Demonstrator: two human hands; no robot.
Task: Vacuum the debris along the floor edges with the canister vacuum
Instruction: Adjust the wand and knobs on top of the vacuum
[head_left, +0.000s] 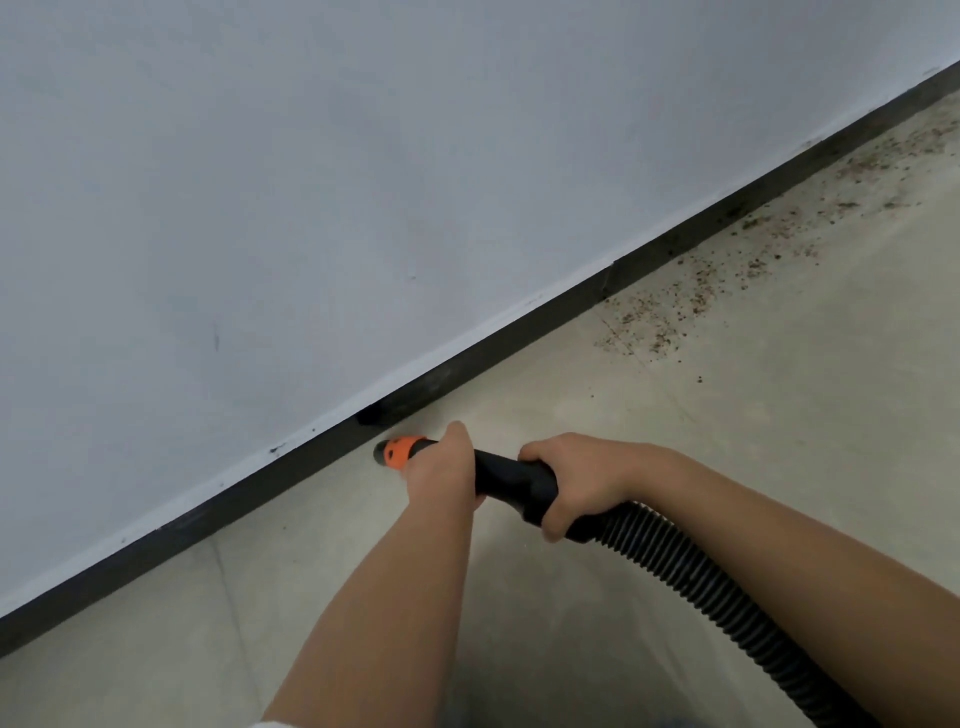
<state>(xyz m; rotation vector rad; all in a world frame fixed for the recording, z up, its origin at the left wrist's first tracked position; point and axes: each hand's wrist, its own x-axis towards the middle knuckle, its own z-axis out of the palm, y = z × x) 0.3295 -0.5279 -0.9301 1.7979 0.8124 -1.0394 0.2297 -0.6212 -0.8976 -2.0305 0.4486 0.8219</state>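
Note:
My left hand (441, 475) grips the vacuum wand just behind its orange collar (399, 452). My right hand (576, 480) grips the black handle (511, 478) where the ribbed black hose (691, 577) joins it. The dark floor nozzle (410, 397) lies against the black baseboard (519, 322), straight ahead of my hands. Brown debris (691, 301) is scattered over the beige floor along the baseboard, to the right of the nozzle and up toward the top right corner. The canister is out of view.
A pale grey wall (311, 182) fills the upper left, meeting the floor (779, 415) along a diagonal line from lower left to upper right. The hose trails off past the bottom right edge.

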